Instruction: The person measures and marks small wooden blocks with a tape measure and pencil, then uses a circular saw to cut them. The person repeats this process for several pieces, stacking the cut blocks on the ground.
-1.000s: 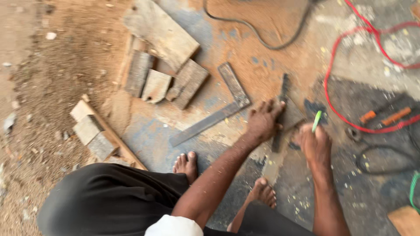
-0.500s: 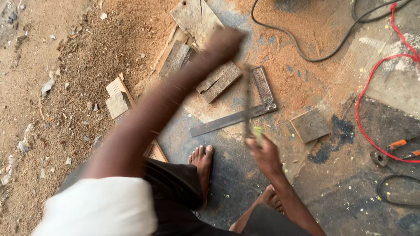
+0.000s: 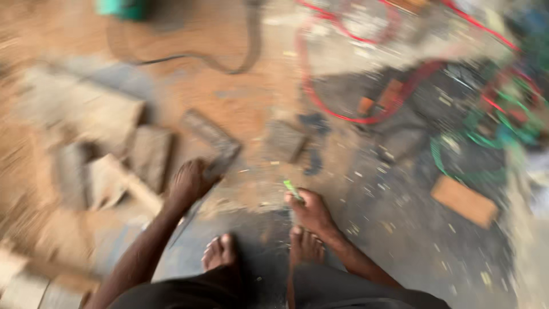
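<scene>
The frame is strongly blurred by motion. My left hand (image 3: 189,183) rests on the metal square (image 3: 209,163) lying on the sawdust-covered floor, beside a heap of wooden offcuts (image 3: 114,166). My right hand (image 3: 310,210) is down by my right foot (image 3: 305,245) and holds a small green pencil (image 3: 291,189). My left foot (image 3: 220,252) is bare on the dark floor. A small square wooden block (image 3: 286,140) lies just beyond the hands.
A red cable (image 3: 354,117) and a black cable (image 3: 229,66) loop across the floor ahead. Green cord (image 3: 457,166) and a flat wooden piece (image 3: 464,201) lie to the right. A teal object (image 3: 123,8) sits at the top left.
My left arm has come back down from reaching over the offcuts and now rests on the metal square. The view has swung right. The right hand still holds the green pencil.
</scene>
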The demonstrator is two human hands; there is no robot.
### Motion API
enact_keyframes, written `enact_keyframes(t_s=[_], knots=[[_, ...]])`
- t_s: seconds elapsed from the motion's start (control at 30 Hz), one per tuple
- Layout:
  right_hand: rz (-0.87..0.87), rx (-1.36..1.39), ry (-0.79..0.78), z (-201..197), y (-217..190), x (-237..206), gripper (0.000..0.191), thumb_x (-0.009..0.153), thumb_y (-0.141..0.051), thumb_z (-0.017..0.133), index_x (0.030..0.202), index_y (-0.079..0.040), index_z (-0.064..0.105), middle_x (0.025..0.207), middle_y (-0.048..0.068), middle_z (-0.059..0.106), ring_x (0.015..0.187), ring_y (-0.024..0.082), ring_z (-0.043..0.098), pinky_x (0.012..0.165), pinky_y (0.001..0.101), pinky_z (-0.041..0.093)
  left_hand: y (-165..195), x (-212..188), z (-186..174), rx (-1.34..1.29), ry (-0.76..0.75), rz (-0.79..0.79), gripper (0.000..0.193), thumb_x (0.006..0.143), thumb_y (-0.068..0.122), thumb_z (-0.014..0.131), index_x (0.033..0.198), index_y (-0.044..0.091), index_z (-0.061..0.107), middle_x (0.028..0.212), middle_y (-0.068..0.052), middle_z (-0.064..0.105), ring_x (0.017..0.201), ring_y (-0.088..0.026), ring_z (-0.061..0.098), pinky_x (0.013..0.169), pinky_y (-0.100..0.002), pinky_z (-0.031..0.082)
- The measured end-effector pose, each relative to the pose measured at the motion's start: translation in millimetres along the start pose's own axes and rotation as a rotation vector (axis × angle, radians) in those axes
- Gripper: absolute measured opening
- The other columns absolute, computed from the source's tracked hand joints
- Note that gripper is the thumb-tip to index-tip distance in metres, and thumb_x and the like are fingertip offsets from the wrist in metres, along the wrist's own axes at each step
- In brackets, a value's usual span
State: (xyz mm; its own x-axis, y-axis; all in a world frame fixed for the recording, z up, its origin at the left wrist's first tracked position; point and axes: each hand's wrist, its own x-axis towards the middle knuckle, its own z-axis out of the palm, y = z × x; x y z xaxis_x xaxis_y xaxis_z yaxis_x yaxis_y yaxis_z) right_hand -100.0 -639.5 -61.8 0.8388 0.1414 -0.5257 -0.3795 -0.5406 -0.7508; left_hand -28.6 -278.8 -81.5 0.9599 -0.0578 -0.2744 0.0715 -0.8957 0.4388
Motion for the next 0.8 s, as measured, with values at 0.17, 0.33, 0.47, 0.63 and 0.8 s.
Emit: enact_keyframes(t_s=[0.17,0.33,0.47,0.63,0.8], knots=[[0.041,0.02,0.171,-8,13,-35,0.041,0.098,-0.041,0.065,0.117,-0.006,0.075,0.098,0.011,0.077,0.09,0.021,0.073,0.079,0.0378,0.058,13,-7,24,-0.034,-0.301,-0.195,0.046,0.085,0.04,0.082,0.081,-0.004,0.072,0.076,-0.022,0.069,0.073,-0.038,0.068,0.07,-0.054,0.054],[-0.076,-0.43,0.266,-34,-21,-13,0.077,0.086,-0.043,0.081,0.143,-0.002,0.051,0.157,0.029,0.031,0.137,0.043,0.046,0.107,0.0533,0.045,-20,-28,32,-0.2,-0.27,-0.254,0.048,0.081,0.035,0.079,0.1,-0.006,0.063,0.087,-0.021,0.07,0.07,-0.033,0.07,0.061,-0.047,0.064],[-0.177,-0.498,0.186,-47,-45,44,0.116,0.064,-0.042,0.09,0.157,-0.003,0.033,0.162,0.037,0.012,0.138,0.048,0.041,0.108,0.0554,0.044,-34,-57,39,-0.135,-0.269,-0.283,0.065,0.081,0.041,0.08,0.117,-0.008,0.06,0.103,-0.023,0.071,0.084,-0.029,0.071,0.074,-0.048,0.064],[-0.081,-0.475,-0.024,-43,-37,74,0.075,0.104,-0.035,0.057,0.17,-0.012,0.03,0.149,0.016,0.055,0.129,0.03,0.068,0.104,0.0401,0.061,-39,-72,37,0.05,-0.246,-0.216,0.07,0.08,0.047,0.083,0.12,-0.007,0.063,0.119,-0.025,0.063,0.105,-0.032,0.064,0.085,-0.049,0.059],[-0.303,-0.522,0.201,-44,-34,74,0.106,0.08,-0.032,0.09,0.16,-0.004,0.026,0.158,0.025,0.032,0.134,0.04,0.051,0.11,0.0506,0.05,-31,-74,27,0.118,-0.26,-0.204,0.07,0.08,0.052,0.081,0.122,-0.002,0.063,0.12,-0.02,0.064,0.109,-0.031,0.067,0.09,-0.047,0.058]])
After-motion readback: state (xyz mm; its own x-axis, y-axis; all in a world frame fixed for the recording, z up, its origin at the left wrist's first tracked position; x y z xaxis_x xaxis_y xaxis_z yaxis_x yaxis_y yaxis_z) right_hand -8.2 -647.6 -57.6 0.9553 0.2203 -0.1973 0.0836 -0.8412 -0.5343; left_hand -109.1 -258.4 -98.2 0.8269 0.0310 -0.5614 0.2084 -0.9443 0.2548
